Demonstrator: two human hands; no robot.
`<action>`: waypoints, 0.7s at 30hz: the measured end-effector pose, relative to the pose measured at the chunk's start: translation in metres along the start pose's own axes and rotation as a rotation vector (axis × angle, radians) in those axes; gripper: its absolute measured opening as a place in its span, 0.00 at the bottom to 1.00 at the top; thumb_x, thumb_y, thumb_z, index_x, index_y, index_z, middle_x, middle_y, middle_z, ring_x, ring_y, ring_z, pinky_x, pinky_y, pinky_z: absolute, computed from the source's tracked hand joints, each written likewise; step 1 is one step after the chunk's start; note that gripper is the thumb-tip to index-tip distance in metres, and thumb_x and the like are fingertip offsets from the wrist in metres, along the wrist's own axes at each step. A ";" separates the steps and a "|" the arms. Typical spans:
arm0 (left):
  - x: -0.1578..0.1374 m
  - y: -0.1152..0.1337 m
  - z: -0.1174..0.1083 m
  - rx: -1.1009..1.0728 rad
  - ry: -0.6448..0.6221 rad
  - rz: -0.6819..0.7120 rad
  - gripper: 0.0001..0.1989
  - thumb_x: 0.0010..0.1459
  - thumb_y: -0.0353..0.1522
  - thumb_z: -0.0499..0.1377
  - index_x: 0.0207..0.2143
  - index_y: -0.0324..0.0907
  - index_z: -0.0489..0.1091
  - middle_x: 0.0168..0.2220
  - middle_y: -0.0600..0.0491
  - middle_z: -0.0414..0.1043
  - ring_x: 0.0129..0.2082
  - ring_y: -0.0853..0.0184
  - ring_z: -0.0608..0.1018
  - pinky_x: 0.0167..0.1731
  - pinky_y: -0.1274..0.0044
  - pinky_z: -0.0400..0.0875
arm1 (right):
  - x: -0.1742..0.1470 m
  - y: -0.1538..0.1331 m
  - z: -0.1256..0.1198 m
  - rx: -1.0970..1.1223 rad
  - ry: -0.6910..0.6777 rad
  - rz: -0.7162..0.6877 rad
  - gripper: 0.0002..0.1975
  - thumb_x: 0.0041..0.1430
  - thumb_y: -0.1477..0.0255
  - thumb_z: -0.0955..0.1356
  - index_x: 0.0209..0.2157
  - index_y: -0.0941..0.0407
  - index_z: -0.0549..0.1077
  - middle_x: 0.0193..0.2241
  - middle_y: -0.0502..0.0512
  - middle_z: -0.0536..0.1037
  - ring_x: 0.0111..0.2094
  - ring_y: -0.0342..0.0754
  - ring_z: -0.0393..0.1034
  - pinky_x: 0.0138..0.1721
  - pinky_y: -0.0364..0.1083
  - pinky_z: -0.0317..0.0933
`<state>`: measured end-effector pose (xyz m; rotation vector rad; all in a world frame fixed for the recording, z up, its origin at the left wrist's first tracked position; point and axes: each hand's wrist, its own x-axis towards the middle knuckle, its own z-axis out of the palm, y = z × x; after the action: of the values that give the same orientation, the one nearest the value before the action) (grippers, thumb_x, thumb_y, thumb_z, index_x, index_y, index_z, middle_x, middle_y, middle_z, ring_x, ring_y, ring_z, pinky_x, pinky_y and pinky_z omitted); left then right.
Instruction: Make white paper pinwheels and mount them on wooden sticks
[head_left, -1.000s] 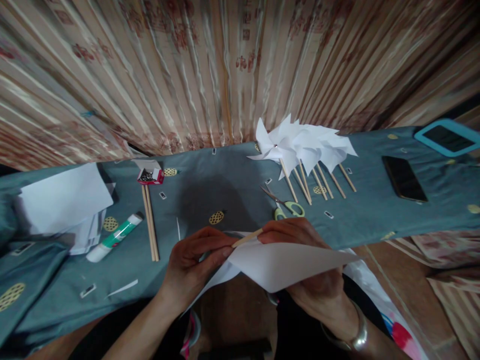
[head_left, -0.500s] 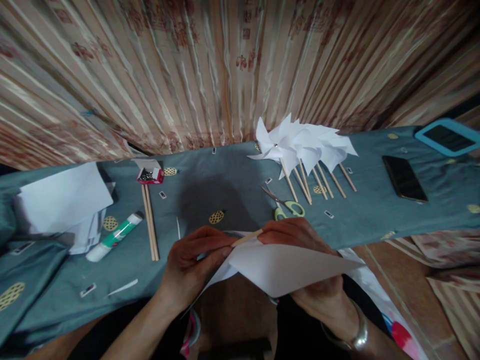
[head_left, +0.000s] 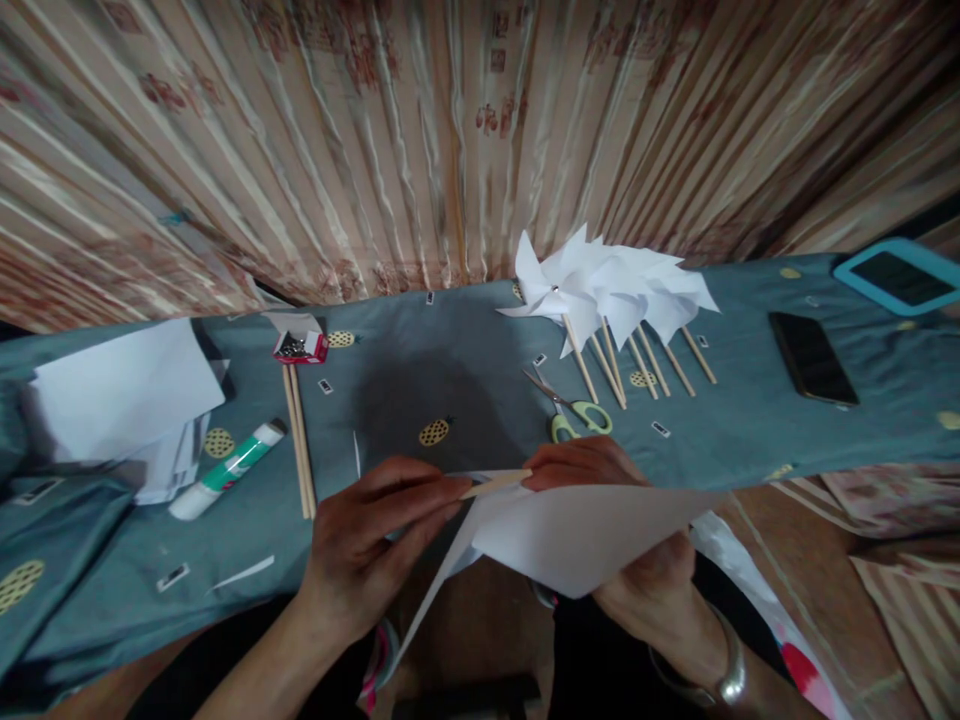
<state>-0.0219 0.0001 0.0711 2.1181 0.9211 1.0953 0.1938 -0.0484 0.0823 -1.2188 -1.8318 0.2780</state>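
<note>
My left hand (head_left: pixel 375 540) has its thumb and fingers closed around the left end of a short visible length of wooden stick (head_left: pixel 496 484). White folded paper, apparently a pinwheel (head_left: pixel 577 530), lies against the stick, with one pointed blade hanging down at the left. My right hand (head_left: pixel 645 560) grips this paper from behind and at its top edge; several of its fingers are hidden by the sheet. Just beyond the right hand lie green-handled scissors (head_left: pixel 577 415) with blades parted.
Finished white pinwheels (head_left: pixel 615 285) on sticks lie at the back right, near a black phone (head_left: pixel 811 357) and a blue-framed tablet (head_left: pixel 900 275). Leftward are paper sheets (head_left: pixel 127 390), a glue stick (head_left: pixel 229 468), loose wooden sticks (head_left: pixel 298 440) and a red box of pins (head_left: pixel 300 347).
My left hand has shifted slightly left and down. The stick lies flatter, and the paper's left blade now hangs lower and steeper. The things on the table have stayed put.
</note>
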 end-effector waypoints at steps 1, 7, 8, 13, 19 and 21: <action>-0.001 0.001 -0.001 0.023 -0.009 0.013 0.09 0.63 0.29 0.60 0.40 0.47 0.80 0.33 0.54 0.80 0.30 0.71 0.81 0.29 0.83 0.77 | -0.001 0.001 0.000 0.002 -0.001 -0.002 0.09 0.66 0.75 0.61 0.42 0.54 0.73 0.36 0.55 0.80 0.40 0.50 0.74 0.41 0.50 0.71; -0.009 0.000 -0.007 0.148 -0.069 0.065 0.11 0.64 0.28 0.58 0.45 0.46 0.78 0.37 0.53 0.79 0.32 0.72 0.81 0.31 0.84 0.76 | -0.009 0.007 0.005 0.047 0.007 0.010 0.10 0.67 0.74 0.61 0.46 0.52 0.71 0.39 0.55 0.79 0.42 0.51 0.74 0.45 0.53 0.70; -0.011 0.000 -0.007 0.166 -0.083 0.065 0.11 0.64 0.28 0.58 0.46 0.46 0.77 0.37 0.53 0.79 0.33 0.71 0.81 0.31 0.84 0.76 | -0.011 0.008 0.006 0.037 -0.003 0.014 0.11 0.66 0.75 0.62 0.48 0.51 0.70 0.40 0.55 0.79 0.43 0.51 0.74 0.46 0.54 0.70; -0.016 -0.002 -0.009 0.206 -0.071 0.091 0.12 0.65 0.29 0.56 0.47 0.48 0.76 0.37 0.54 0.79 0.33 0.72 0.80 0.31 0.83 0.76 | -0.015 0.011 0.005 -0.010 -0.066 -0.001 0.19 0.63 0.79 0.64 0.54 0.51 0.67 0.46 0.57 0.79 0.47 0.53 0.73 0.48 0.56 0.71; -0.013 -0.003 -0.009 0.246 -0.081 0.116 0.10 0.66 0.29 0.56 0.44 0.45 0.77 0.36 0.53 0.79 0.32 0.72 0.80 0.30 0.84 0.75 | -0.013 0.012 0.008 -0.098 -0.161 -0.034 0.19 0.65 0.78 0.62 0.56 0.55 0.65 0.47 0.62 0.77 0.50 0.56 0.72 0.50 0.58 0.70; -0.014 -0.004 -0.010 0.234 -0.079 0.120 0.10 0.66 0.28 0.55 0.44 0.44 0.77 0.36 0.53 0.79 0.31 0.72 0.80 0.29 0.83 0.76 | -0.012 0.012 0.009 -0.120 -0.168 -0.065 0.18 0.66 0.77 0.61 0.56 0.57 0.65 0.47 0.63 0.78 0.50 0.56 0.72 0.50 0.59 0.71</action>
<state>-0.0371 -0.0070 0.0668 2.4172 0.9337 0.9936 0.1956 -0.0500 0.0629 -1.2466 -2.0548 0.2429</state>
